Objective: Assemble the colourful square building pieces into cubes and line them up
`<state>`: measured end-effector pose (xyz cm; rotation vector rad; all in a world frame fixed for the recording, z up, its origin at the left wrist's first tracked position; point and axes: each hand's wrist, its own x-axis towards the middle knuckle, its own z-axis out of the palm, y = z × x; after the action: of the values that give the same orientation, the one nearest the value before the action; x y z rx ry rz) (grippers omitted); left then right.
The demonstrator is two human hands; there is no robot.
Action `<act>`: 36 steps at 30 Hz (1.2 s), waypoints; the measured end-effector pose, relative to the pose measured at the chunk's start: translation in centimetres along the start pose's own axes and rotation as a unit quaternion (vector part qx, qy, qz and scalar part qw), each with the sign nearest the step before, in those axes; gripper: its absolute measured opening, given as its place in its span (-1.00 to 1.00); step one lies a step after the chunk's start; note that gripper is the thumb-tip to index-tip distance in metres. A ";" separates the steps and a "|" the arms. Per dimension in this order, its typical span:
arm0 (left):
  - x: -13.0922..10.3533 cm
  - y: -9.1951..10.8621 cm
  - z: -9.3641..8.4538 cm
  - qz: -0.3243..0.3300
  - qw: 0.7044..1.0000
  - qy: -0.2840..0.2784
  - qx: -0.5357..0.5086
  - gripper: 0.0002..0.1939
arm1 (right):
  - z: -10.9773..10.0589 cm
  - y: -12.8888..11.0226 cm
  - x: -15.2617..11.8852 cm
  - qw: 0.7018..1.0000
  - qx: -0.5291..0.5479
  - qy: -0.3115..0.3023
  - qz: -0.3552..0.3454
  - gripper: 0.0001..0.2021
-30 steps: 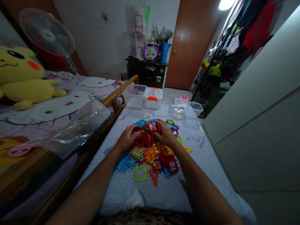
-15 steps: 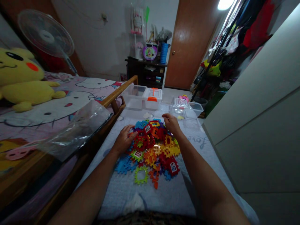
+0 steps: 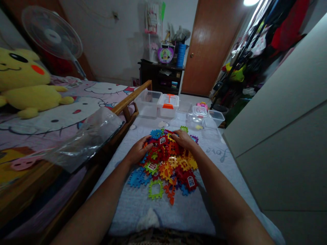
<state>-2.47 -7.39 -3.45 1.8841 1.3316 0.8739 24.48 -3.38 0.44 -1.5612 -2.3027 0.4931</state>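
Red, yellow, orange, blue and lime-green plastic pieces with toothed edges are lying in a loose pile (image 3: pixel 166 154) between and below two bare hands. The left hand (image 3: pixel 138 150) is resting at the pile's left edge, its thumb parted from the fingers in a loose curve. The right hand (image 3: pixel 185 139) is resting over the pile's upper right, fingers bent down among the pieces; whether it is pinching one cannot be told.

Between the hands, a red square piece with a white window (image 3: pixel 162 140) is lying near the top. Below the left hand, flat blue toothed pieces (image 3: pixel 138 177) are spreading out; below the right, yellow toothed pieces (image 3: pixel 190 161) are sitting beside the forearm. Nearer the wearer than both hands, a lime-green square frame (image 3: pixel 155 196) is lying on the pale blue cloth (image 3: pixel 186 214).

Beyond the hands, an open clear plastic bin (image 3: pixel 146 108) is standing beside a lidded clear box with an orange latch (image 3: pixel 167 111). Left of the left hand, a crumpled transparent bag (image 3: pixel 84 139) is draping by a brown wooden rail (image 3: pixel 127 102).
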 end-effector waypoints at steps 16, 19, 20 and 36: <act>0.1 0.2 0.3 -0.010 1.000 -0.005 -0.002 -0.26 | 0.6 -4.6 -8.2 0.995 -0.065 0.054 0.048 -0.75; 0.1 0.0 0.3 -0.005 1.000 0.003 -0.008 -0.28 | 0.8 -5.4 -8.7 0.996 -0.044 0.073 0.012 -0.70; 0.1 -0.1 0.3 -0.003 1.000 0.006 -0.011 -0.30 | 0.9 -5.5 -8.8 0.996 -0.031 0.078 -0.007 -0.67; -0.1 0.1 -0.2 -0.004 1.000 0.006 -0.022 -0.34 | -2.2 4.9 -9.4 0.970 0.007 0.217 0.111 -0.64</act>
<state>-2.60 -7.45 -3.23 1.8399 1.3162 0.9049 32.84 -10.24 -0.47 -1.7270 -1.8065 0.1887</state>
